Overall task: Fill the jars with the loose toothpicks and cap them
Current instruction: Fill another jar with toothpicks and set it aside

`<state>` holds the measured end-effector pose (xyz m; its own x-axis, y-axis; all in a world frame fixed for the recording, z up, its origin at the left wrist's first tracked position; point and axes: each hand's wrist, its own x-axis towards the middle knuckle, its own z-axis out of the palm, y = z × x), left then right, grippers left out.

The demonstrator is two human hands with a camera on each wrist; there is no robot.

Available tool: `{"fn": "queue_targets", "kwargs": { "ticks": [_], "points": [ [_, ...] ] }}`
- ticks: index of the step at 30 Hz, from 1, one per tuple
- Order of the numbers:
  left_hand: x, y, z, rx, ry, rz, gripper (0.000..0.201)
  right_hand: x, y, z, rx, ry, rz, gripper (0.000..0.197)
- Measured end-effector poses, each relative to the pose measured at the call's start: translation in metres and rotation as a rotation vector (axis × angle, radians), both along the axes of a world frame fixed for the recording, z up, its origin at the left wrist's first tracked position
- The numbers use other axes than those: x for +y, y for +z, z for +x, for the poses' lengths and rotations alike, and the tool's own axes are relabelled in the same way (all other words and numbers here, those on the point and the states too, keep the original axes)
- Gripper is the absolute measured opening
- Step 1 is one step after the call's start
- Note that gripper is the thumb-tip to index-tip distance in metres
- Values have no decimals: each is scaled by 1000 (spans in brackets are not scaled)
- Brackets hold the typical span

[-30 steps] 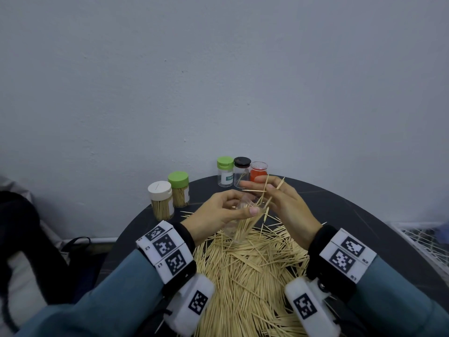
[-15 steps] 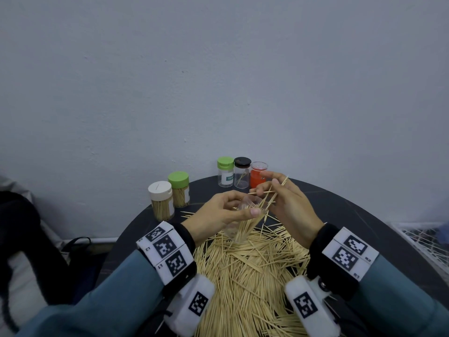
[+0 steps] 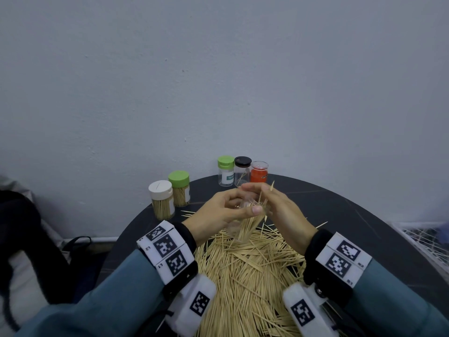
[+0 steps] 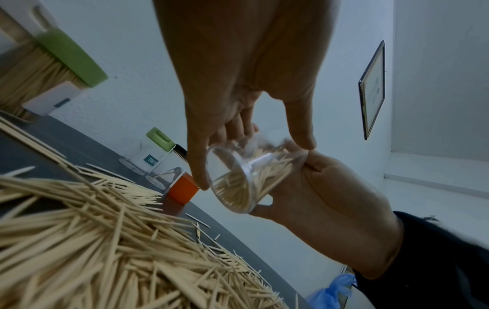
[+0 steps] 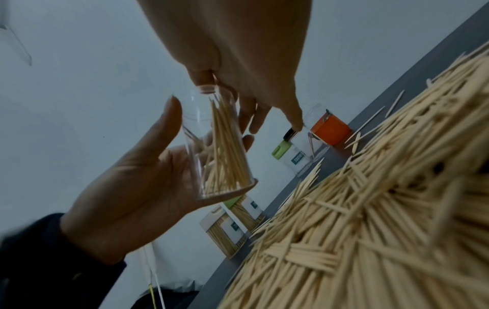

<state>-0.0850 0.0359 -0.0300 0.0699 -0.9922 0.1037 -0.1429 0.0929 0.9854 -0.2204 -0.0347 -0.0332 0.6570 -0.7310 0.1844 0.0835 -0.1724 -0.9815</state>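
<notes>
A person sits at a round dark table (image 3: 364,215) against a pale wall, both hands raised above a big heap of loose toothpicks (image 3: 247,271) that covers the near middle of the table.

The left hand (image 3: 218,212) holds a clear jar (image 5: 211,146), tilted, with the thumb on one side and the fingers curled round the other. The jar is uncapped and partly filled; its toothpicks lean together against one wall, and a few tips poke out past the mouth.

The right hand (image 3: 284,210) is at the jar's mouth, fingers bent down over the rim and touching the sticks there. One toothpick (image 3: 272,185) stands up above its fingers. Whether this hand is pinching sticks or only pressing them in is hard to tell, since the mouth is hidden behind the fingers.

At the table's far edge stand three small jars in a row: a green-capped jar (image 3: 226,170) (with a label), a black-capped jar (image 3: 242,171) that is nearly empty, and an orange jar (image 3: 259,171). Near the left edge stand two full jars, touching, a white-capped jar (image 3: 161,199) and a second green-capped jar (image 3: 179,188).
</notes>
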Motion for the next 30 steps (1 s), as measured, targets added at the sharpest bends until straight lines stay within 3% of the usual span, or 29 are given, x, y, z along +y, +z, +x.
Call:
{"fn": "queue_targets", "kwargs": {
  "ticks": [5,10,18,26,28,30],
  "points": [
    [0,2,2,4,3,1,49,-2,0,-1,126,12,21,41],
    [1,2,0,-14,-14,10,50,-5,-2,-1,121,20,81,52],
    [1,2,1,-28,0,8,53,-5,-4,1,235,-3,63,40],
    [0,3,5,-41,34,10,57,-15,6,-10,227,-99,75,41],
    [-1,3,8,-49,58,10,56,-23,9,-14,354,-110,14,32],
    [-2,4,11,-55,79,8,49,-28,11,-21,659,10,-147,31]
  ]
}}
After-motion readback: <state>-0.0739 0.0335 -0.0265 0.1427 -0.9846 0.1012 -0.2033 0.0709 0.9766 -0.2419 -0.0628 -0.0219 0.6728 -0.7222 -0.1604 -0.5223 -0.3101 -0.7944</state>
